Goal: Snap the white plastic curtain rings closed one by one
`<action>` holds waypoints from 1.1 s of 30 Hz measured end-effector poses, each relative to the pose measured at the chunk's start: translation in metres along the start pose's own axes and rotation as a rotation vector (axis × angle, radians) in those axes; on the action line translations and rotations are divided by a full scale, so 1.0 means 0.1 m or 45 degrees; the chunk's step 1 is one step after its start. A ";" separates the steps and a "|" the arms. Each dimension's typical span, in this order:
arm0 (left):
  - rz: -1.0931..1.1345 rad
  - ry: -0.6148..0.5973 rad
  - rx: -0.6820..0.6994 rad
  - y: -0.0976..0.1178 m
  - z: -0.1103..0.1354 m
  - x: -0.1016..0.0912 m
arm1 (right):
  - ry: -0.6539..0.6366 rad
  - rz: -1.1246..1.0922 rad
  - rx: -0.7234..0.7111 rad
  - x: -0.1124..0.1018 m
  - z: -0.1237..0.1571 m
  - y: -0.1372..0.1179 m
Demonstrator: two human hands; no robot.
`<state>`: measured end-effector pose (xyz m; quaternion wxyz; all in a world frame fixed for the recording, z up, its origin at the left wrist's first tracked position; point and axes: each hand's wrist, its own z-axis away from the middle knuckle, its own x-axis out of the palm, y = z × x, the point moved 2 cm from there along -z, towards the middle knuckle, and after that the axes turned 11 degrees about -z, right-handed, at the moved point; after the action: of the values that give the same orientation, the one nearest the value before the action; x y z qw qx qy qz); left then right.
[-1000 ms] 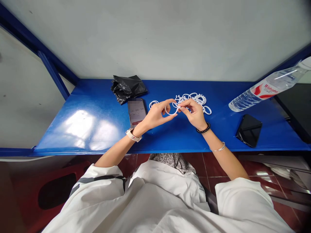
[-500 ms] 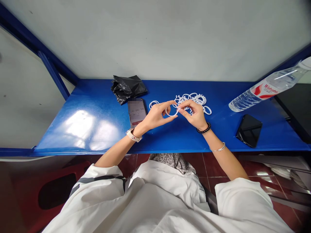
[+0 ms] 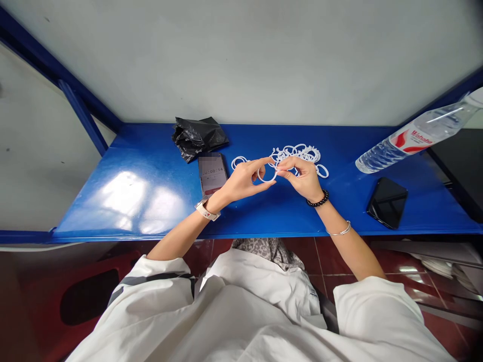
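Observation:
Both hands meet over the middle of a blue shelf [image 3: 151, 201]. My left hand [image 3: 241, 180] pinches a white plastic ring [image 3: 266, 178] between thumb and forefinger. My right hand [image 3: 302, 177] grips the same ring at its right side, fingers curled around it. Just behind the hands lies a pile of several white rings [image 3: 302, 153]. One separate white ring [image 3: 238, 161] lies on the shelf to the left of the hands.
A phone with a timer screen [image 3: 213, 173] lies by my left wrist, a crumpled black bag [image 3: 198, 137] behind it. A dark phone [image 3: 387, 202] lies at the right, a water bottle [image 3: 411, 138] beyond it. A grey wall backs the shelf.
The hands have shifted very slightly left and the fingers have adjusted on the ring. Nothing else has moved.

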<state>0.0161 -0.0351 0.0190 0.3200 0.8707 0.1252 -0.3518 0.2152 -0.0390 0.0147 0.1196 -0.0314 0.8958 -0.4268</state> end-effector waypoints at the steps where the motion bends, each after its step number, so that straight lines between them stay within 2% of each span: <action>1: -0.002 0.003 0.009 0.00 0.00 0.00 | 0.001 -0.006 -0.002 0.00 0.00 0.00; 10: -0.020 0.006 -0.018 0.00 -0.01 -0.01 | 0.016 0.023 0.055 0.01 -0.01 -0.02; 25: -0.038 0.051 0.015 -0.01 0.00 -0.01 | -0.037 0.194 -0.056 0.04 0.00 -0.08; 33: -0.047 -0.034 -0.027 -0.02 -0.02 -0.02 | -0.080 0.308 -0.095 0.05 0.01 -0.08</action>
<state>0.0143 -0.0322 0.0204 0.3244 0.8600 0.1409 -0.3678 0.2103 -0.0456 0.0189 0.1970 0.0590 0.9041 -0.3746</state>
